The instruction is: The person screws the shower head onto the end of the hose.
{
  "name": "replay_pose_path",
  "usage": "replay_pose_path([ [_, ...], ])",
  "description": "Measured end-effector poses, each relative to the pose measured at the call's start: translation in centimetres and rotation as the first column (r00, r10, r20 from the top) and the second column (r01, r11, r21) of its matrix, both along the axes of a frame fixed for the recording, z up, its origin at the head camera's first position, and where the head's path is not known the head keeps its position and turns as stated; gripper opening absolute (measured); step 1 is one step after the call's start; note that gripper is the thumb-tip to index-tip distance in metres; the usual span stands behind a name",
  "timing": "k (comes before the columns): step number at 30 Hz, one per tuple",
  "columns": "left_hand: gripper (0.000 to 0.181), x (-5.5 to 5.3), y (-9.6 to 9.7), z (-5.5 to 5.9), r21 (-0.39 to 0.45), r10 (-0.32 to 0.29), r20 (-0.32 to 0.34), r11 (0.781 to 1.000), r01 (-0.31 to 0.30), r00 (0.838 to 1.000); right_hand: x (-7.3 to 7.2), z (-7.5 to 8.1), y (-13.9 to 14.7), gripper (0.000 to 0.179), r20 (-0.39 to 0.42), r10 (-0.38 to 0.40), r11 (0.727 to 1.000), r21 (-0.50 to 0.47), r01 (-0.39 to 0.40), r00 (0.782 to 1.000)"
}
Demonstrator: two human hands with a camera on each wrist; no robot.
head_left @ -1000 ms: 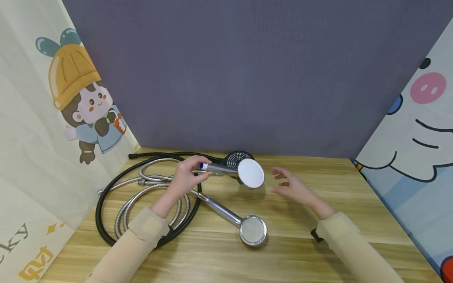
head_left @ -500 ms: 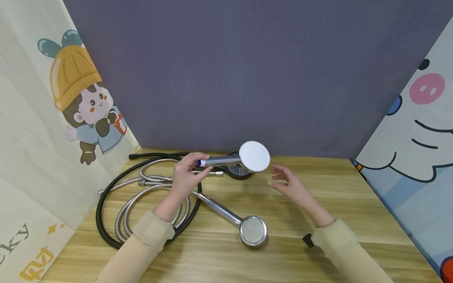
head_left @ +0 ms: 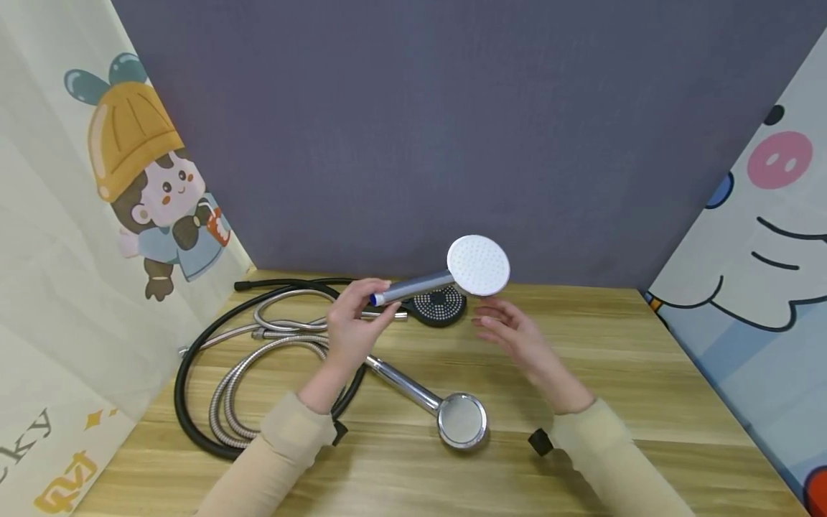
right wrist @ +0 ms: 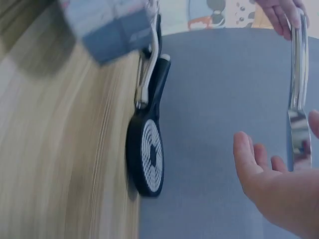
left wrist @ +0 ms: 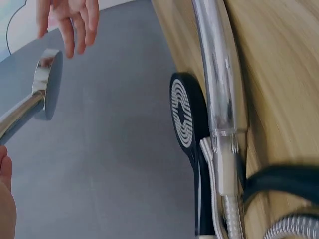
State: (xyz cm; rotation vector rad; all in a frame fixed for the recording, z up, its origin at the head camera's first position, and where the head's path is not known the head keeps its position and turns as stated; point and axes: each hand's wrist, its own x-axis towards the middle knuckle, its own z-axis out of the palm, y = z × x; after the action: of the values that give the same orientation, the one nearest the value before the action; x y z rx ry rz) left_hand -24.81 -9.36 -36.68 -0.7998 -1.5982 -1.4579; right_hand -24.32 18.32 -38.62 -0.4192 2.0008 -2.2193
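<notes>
My left hand (head_left: 354, 323) pinches the handle end of a chrome shower head (head_left: 479, 266), thumb below and fingers above. Its round white face tilts up toward me, raised over the table, and a blue ring shows at the handle's end. Close under that face is my right hand (head_left: 513, 337), fingers loosely bent and holding nothing. In the right wrist view the fingers (right wrist: 247, 157) of that hand spread beside the chrome head. A black shower head (head_left: 439, 307) lies behind, partly covered by the raised handle. Nearer me, a second chrome shower head (head_left: 461, 421) rests on the wood.
Coiled on the left of the wooden table (head_left: 581, 459) are a black hose (head_left: 183, 388) and silver metal hoses (head_left: 227, 395). A grey panel (head_left: 413, 143) stands along the back. Printed curtains (head_left: 58, 287) close off both sides.
My left hand has lifted the shower head up and slightly right, its face turning more toward me. My right hand has shifted left, in under the head.
</notes>
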Motion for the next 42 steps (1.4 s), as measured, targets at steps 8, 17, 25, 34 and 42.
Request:
replay_pose_path([
  [8,0.034,0.1,1.7,-0.1,0.013,0.095,-0.128,0.995,-0.094,0.987,0.2,0.6,-2.0,0.056,0.031,0.031,0.989,-0.143,-0.027,0.999],
  [17,0.029,0.2,3.3,-0.8,0.002,0.198,-0.165,0.980,-0.200,0.966,0.5,1.9,-4.0,0.056,0.146,0.090,0.935,-0.354,-0.033,0.985],
  [25,0.028,0.7,4.8,-1.2,-0.015,0.217,-0.186,0.975,-0.224,0.958,0.8,2.4,-5.0,0.043,0.209,0.134,0.858,-0.514,-0.008,0.969],
  [34,0.032,1.1,6.0,-2.0,-0.044,0.218,-0.177,0.972,-0.229,0.960,0.8,2.7,-5.6,0.020,0.203,0.140,0.800,-0.599,0.010,0.969],
  [42,0.034,1.4,6.6,-2.4,-0.044,0.242,-0.183,0.966,-0.254,0.953,0.9,2.6,-6.0,0.018,0.241,0.068,0.817,-0.570,0.084,0.968],
])
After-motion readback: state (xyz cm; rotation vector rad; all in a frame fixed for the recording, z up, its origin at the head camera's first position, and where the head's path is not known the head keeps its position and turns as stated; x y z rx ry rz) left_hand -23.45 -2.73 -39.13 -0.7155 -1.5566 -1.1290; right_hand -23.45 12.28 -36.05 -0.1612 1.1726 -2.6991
